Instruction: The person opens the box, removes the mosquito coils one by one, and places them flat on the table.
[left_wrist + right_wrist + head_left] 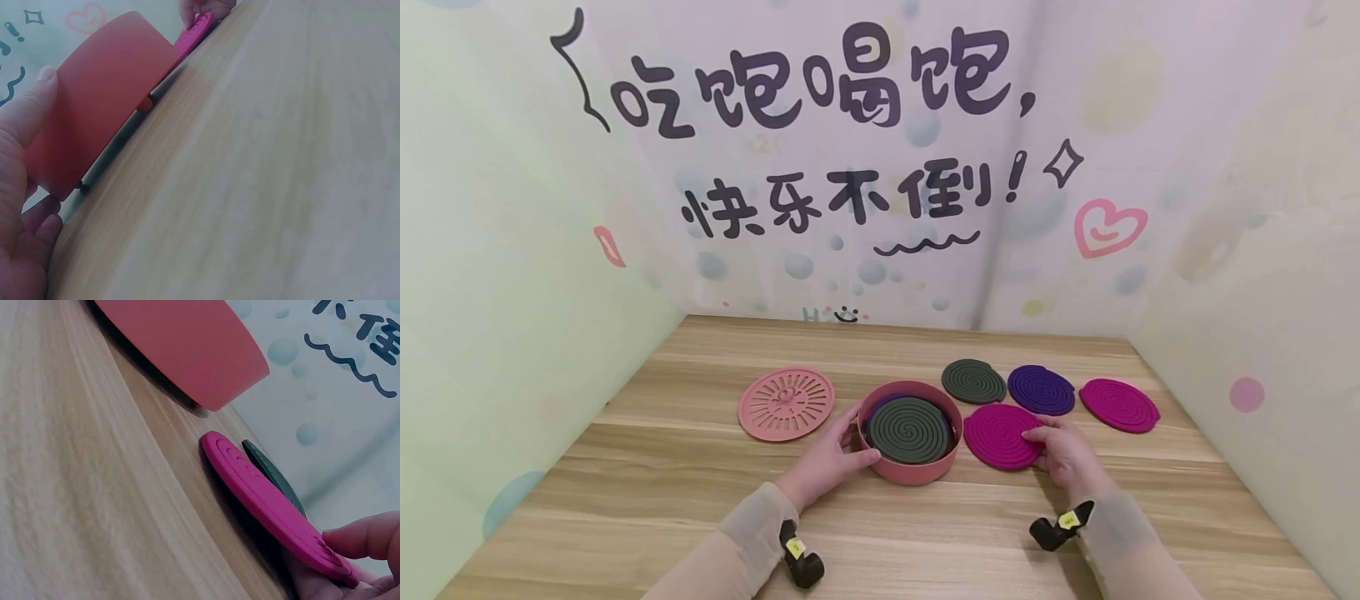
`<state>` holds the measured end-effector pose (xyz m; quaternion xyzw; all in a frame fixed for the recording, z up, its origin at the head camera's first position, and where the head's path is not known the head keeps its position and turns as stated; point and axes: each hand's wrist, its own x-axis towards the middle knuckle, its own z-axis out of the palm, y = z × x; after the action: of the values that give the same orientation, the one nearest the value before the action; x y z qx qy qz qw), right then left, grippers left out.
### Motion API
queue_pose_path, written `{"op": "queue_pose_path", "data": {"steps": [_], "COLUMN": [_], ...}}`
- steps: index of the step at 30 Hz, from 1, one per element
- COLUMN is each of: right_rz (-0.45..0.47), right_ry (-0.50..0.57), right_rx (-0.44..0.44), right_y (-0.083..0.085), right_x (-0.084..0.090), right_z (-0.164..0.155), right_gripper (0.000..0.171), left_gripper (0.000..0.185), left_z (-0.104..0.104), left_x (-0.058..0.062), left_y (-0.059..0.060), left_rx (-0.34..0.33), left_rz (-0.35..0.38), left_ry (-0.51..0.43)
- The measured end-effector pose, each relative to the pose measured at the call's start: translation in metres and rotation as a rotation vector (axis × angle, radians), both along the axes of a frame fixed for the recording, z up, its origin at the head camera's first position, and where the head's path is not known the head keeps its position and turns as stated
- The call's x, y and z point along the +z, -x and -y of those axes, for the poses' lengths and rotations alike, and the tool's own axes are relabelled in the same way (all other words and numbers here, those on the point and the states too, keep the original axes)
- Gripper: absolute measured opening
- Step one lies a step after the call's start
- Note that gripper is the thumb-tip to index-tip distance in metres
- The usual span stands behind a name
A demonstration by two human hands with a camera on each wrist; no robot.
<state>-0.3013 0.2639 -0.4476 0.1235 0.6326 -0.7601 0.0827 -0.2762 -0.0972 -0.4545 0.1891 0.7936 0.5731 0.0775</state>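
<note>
A round pink container (910, 471) stands on the wooden table and holds a dark green spiral coil (910, 429) on top of a purple one. My left hand (842, 446) grips the container's left wall, thumb (34, 109) against the pink side (100, 137). Just right of the container lies a magenta spiral coil (998, 435). My right hand (1043, 442) pinches its right edge, and in the right wrist view that edge of the magenta coil (262, 494) is tilted up off the table with a finger (362, 540) on top.
A pink perforated lid (786, 403) lies flat left of the container. Behind it, three more coils sit in a row: dark green (973, 381), purple (1041, 389), magenta (1120, 405). Printed walls close in the table on the left, back and right.
</note>
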Motion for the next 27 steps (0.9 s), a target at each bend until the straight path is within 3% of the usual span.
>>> {"op": "queue_pose_path", "data": {"steps": [4,7,22,27], "right_rz": [-0.002,-0.008,0.0,0.006], "right_ry": [0.001,-0.023,-0.188,-0.168], "right_rx": [-0.023,-0.051,-0.068,-0.074], "right_y": [0.0,0.0,-0.003,-0.004], "right_x": [0.001,0.003,0.012,0.014], "right_z": [0.002,0.003,0.003,0.003], "right_gripper": [0.041,0.041,0.046,0.047], "left_gripper": [0.08,0.079,0.079,0.079], "left_z": [-0.001,-0.001,-0.002,-0.001], "left_x": [0.013,0.016,0.013,0.013], "left_y": [-0.008,-0.01,-0.009,-0.009], "left_rx": [-0.013,-0.01,-0.02,-0.014], "left_rz": [0.0,0.003,0.002,0.0], "left_ry": [0.001,0.011,-0.004,0.004]}}
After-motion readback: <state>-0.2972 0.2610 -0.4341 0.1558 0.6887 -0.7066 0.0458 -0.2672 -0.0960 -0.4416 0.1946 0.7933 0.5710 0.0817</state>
